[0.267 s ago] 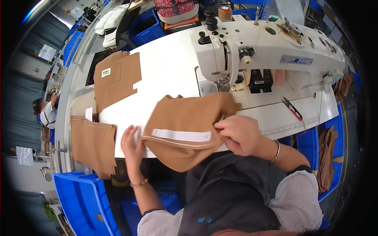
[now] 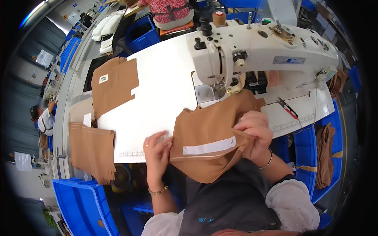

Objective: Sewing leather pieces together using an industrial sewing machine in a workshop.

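Note:
A brown fabric piece [image 2: 208, 129] with a white strip [image 2: 209, 146] along its lower part is held up between my hands. My left hand [image 2: 157, 151] pinches its left edge near a pale stitched line, with some fingers raised. My right hand [image 2: 256, 131] is closed on the bunched right side, fingers curled into the cloth. The far edge of the fabric lies just in front of the white sewing machine's [image 2: 260, 51] needle area. Part of the cloth hangs over the table's near edge, above my dark apron [image 2: 232, 200].
More brown panels lie on the white table [image 2: 157, 70]: one with a white label [image 2: 103, 78], and a stack [image 2: 91, 151] at left. Red-handled thread snips [image 2: 287, 108] lie at right. Blue bins [image 2: 80, 200] flank the table. Other people sit beyond, one in red patterned clothing [image 2: 169, 10].
Both hands have carried the brown fabric rightward, with its far edge closer to the machine's needle area. The right side is now more bunched in my right hand. The whole view has shifted slightly.

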